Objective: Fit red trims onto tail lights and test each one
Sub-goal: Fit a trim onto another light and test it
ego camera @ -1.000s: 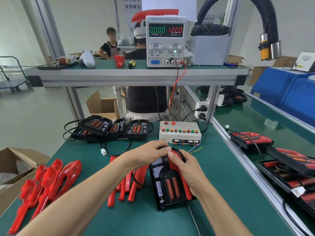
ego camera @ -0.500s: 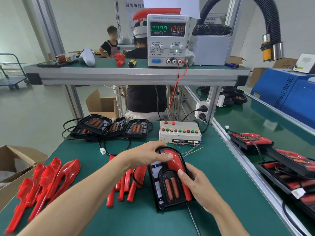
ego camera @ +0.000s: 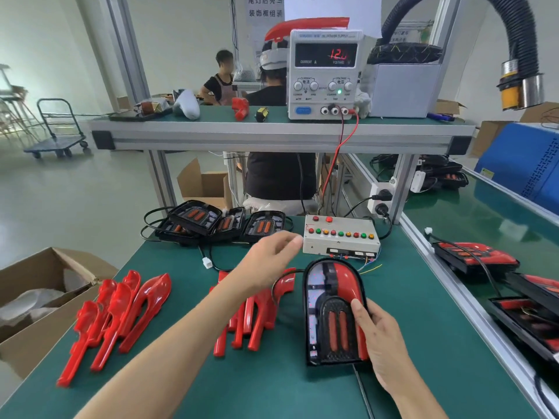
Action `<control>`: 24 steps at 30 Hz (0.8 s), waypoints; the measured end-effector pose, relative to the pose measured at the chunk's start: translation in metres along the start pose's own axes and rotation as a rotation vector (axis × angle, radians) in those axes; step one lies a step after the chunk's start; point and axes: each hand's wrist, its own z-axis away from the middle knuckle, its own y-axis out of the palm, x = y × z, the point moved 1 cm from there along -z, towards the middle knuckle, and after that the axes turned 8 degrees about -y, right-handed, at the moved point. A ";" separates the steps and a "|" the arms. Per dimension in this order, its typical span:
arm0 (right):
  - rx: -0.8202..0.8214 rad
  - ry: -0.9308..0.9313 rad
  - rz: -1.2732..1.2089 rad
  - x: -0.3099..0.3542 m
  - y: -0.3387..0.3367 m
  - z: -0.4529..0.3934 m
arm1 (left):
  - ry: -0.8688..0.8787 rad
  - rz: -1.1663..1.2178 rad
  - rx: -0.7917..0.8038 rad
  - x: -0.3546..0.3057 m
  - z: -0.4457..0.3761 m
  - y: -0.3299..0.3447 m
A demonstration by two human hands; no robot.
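Green matting covers our counter (ego camera: 408, 313) in a pale workshop — our right hand (ego camera: 381, 340) grips the tail light (ego camera: 331, 313) lying there, our left hand (ego camera: 269, 261) hovers relaxed near the button box (ego camera: 341, 237).

DC power supply (ego camera: 325, 74), far centre on the upper shelf: the red display reads "12", with further digits blurred; below the display stand the words "CURRENT A" at left and "VOLTAGE V" at right. Above the two knob pairs are the labels "CURRENT" and "VOLTAGE", each with small Chinese characters, 电流 and 电压. The strip along the top edge of the power supply reads roughly "DC POWER SUPPLY", the rest blurred. Hanging sign (ego camera: 265, 9), far, left of the power supply: large Chinese characters, partly cut off, reading approximately 尾灯后壳 and 装饰框组装.
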 end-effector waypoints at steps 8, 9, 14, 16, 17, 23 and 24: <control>-0.151 -0.025 0.018 -0.010 -0.002 -0.001 | -0.290 -0.151 -0.648 0.104 0.104 -0.110; -0.169 -0.025 0.029 -0.010 -0.002 0.000 | -0.345 -0.246 -0.676 0.114 0.114 -0.120; -0.239 -0.027 0.086 -0.005 -0.002 0.002 | -0.515 -0.658 -0.627 0.137 0.129 -0.141; -0.258 -0.031 0.125 -0.003 -0.002 0.003 | -0.528 -0.780 -0.583 0.139 0.124 -0.138; -0.258 -0.038 0.135 -0.002 -0.002 0.003 | -0.523 -0.813 -0.564 0.139 0.121 -0.136; -0.266 -0.046 0.145 -0.006 -0.005 0.001 | -0.600 -0.973 -0.445 0.146 0.101 -0.113; -0.263 -0.043 0.144 -0.007 -0.006 0.000 | -0.624 -0.996 -0.432 0.146 0.099 -0.111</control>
